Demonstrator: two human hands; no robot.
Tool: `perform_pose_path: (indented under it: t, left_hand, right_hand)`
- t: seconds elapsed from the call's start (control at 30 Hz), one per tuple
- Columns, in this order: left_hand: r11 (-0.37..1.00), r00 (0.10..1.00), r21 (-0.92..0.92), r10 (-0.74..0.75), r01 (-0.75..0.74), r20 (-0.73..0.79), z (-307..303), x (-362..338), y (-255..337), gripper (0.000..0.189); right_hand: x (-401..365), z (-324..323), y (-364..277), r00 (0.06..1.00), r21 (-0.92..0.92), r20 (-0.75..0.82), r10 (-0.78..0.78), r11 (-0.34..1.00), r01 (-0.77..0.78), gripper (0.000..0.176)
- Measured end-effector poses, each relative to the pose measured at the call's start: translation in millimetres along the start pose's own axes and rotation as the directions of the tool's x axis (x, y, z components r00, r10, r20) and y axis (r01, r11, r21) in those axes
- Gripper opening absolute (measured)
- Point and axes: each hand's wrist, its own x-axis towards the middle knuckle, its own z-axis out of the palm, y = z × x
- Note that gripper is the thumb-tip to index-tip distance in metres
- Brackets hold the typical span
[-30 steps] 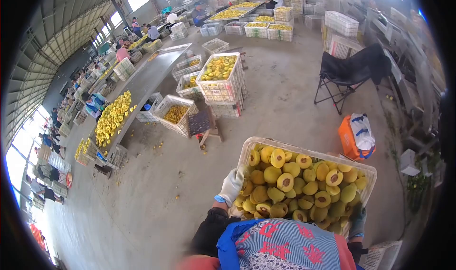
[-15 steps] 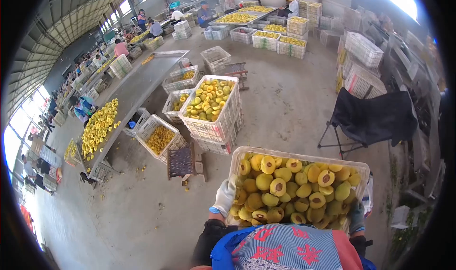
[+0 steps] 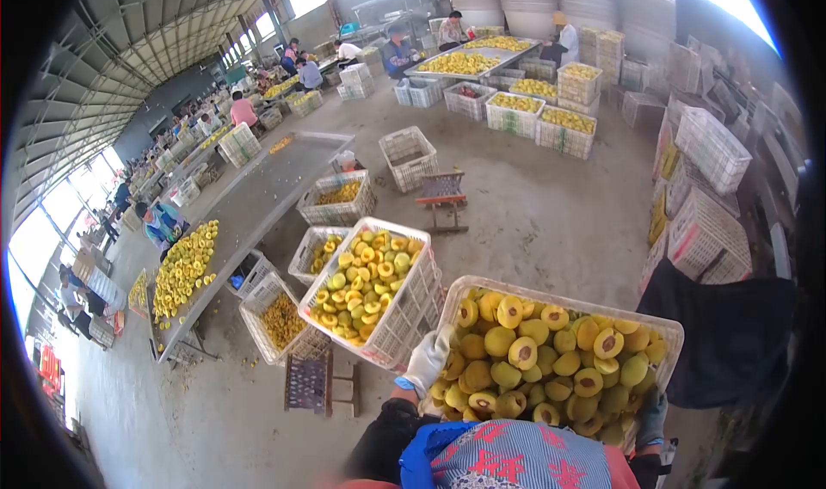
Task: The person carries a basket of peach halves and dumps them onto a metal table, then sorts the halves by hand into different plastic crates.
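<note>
A white plastic crate full of halved yellow peaches is held in front of my body. My left hand, in a white glove, is closed on the crate's left side. On the right side my right hand, in a greyish glove, grips the crate, its fingers partly hidden. Just beyond my left hand stands a stack of crates, the top one filled with peach halves. My patterned apron shows below the held crate.
A long metal table with a peach pile runs along the left. A low woven stool stands beside the stack; another stool is farther back. At right are a black folding chair and stacked crates. People work behind.
My view has moved nearer the crate stack, with the held crate carried along toward it. The folding chair now sits lower and closer at the right. Both hands keep their hold.
</note>
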Motion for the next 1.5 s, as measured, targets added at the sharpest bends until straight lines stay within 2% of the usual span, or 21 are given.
perform_pose_path:
  t: [0.03,0.13,0.17,0.2,0.27,0.33,0.4,0.5,0.53,0.63,0.67,0.73,0.83,0.93,0.97,1.0,1.1,1.13,1.2,1.27,1.5]
  left_hand:
    - [0.999,0.999,0.022,-0.032,0.032,-0.004,4,22,15,0.052]
    - [0.958,0.960,-0.078,-0.274,0.277,0.052,12,81,50,0.058]
    - [0.970,0.973,-0.075,-0.230,0.232,0.028,7,95,77,0.058]
    - [0.990,0.993,-0.085,-0.119,0.116,-0.025,11,114,77,0.057]
    - [0.984,0.985,-0.086,-0.162,0.157,-0.065,16,164,81,0.056]
    - [0.980,0.978,-0.078,-0.187,0.181,-0.091,21,206,77,0.056]
    - [0.980,0.973,-0.102,-0.181,0.168,-0.140,27,262,59,0.056]
    - [0.984,0.951,-0.165,0.008,-0.062,-0.309,32,344,61,0.059]
    - [0.981,0.972,-0.123,-0.166,0.146,-0.168,9,361,91,0.060]
    - [0.948,0.943,-0.229,-0.266,0.219,-0.201,-3,423,105,0.058]
    - [0.958,0.950,-0.234,-0.218,0.165,-0.222,4,450,83,0.054]
    - [0.964,0.947,-0.209,-0.215,0.166,-0.237,1,496,103,0.053]
    - [0.973,0.943,-0.143,-0.212,0.180,-0.256,-8,561,132,0.050]
    - [0.978,0.945,-0.109,-0.202,0.179,-0.259,-16,642,158,0.052]
    - [0.974,0.942,-0.094,-0.224,0.207,-0.250,-18,670,168,0.054]
    - [0.971,0.941,-0.077,-0.239,0.227,-0.240,-23,701,177,0.056]
    - [0.956,0.932,-0.023,-0.292,0.294,-0.217,-37,777,189,0.062]
    - [0.957,0.935,-0.019,-0.288,0.290,-0.207,-39,792,188,0.061]
    - [0.938,0.920,-0.043,-0.346,0.345,-0.184,-47,814,187,0.063]
    - [0.908,0.890,-0.097,-0.419,0.408,-0.180,-57,831,171,0.062]
    - [0.868,0.840,-0.149,-0.496,0.473,-0.221,-133,874,96,0.066]
  right_hand:
    - [26,11,-11,0.996,0.047,0.091,0.002,0.999,-0.006,0.037]
    - [113,35,-21,0.994,-0.038,0.108,0.029,0.999,-0.025,0.037]
    - [144,37,-20,0.988,-0.113,0.148,0.046,0.993,-0.029,0.037]
    - [158,64,-48,0.981,-0.173,0.125,0.146,0.977,-0.123,0.037]
    - [226,90,-44,0.979,-0.312,0.202,0.041,0.950,0.025,0.036]
    - [256,155,-88,0.960,-0.219,0.237,0.151,0.971,-0.099,0.036]
    - [314,197,-88,0.964,-0.242,0.243,0.107,0.969,-0.047,0.036]
    - [399,263,-113,0.967,-0.292,0.255,0.017,0.955,0.060,0.036]
    - [410,284,-122,0.964,-0.304,0.265,0.036,0.951,0.048,0.038]
    - [439,355,-159,0.938,-0.323,0.304,0.167,0.944,-0.063,0.047]
    - [455,381,-161,0.950,-0.281,0.275,0.149,0.957,-0.069,0.044]
    - [488,421,-166,0.967,-0.221,0.216,0.137,0.971,-0.088,0.037]
    - [539,476,-165,0.956,-0.252,0.271,0.111,0.967,-0.041,0.038]
    - [593,540,-163,0.943,-0.188,0.302,0.138,0.979,-0.083,0.036]
    - [615,551,-155,0.938,-0.335,0.345,-0.042,0.927,0.165,0.035]
    - [633,568,-155,0.887,-0.451,0.411,-0.211,0.798,0.399,0.034]
    - [672,635,-158,0.778,-0.468,0.480,-0.405,0.632,0.617,0.030]
    - [691,637,-159,0.807,-0.481,0.499,-0.314,0.675,0.560,0.030]
    - [718,659,-161,0.896,-0.451,0.441,-0.058,0.848,0.277,0.030]
    - [713,709,-185,0.896,-0.311,0.310,0.319,0.924,-0.221,0.030]
    - [719,837,-181,0.874,-0.363,0.420,0.245,0.928,-0.086,0.030]
